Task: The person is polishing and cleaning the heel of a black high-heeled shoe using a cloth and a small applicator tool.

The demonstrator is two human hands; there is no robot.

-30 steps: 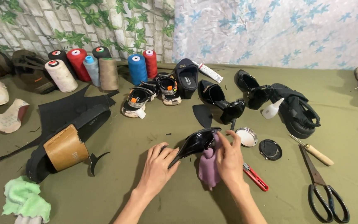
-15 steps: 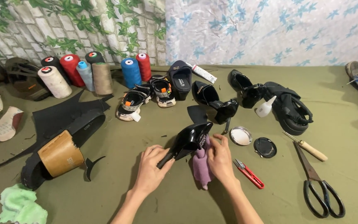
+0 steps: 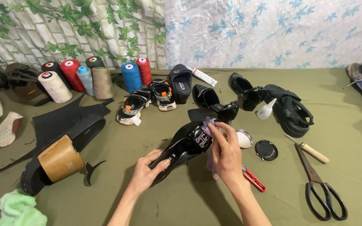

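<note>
The glossy black patent shoe (image 3: 186, 146) is held above the olive-green cloth surface (image 3: 147, 201), with its long axis going from lower left up to the right. The left hand (image 3: 147, 169) grips the shoe at its lower end, fingers closed around the sole. The right hand (image 3: 225, 155) is at the upper end, its fingers (image 3: 218, 134) closed on a small pale purple cloth (image 3: 208, 125) pressed on the shoe's decorated front part. Both hands touch the shoe.

Just right of the shoe lies a small open round tin (image 3: 244, 138); what is inside it I cannot tell. Its black round lid (image 3: 266, 150) lies beside it. Red thread snips (image 3: 254, 179) lie below the tin, and large black scissors (image 3: 321, 188) farther right.
</note>
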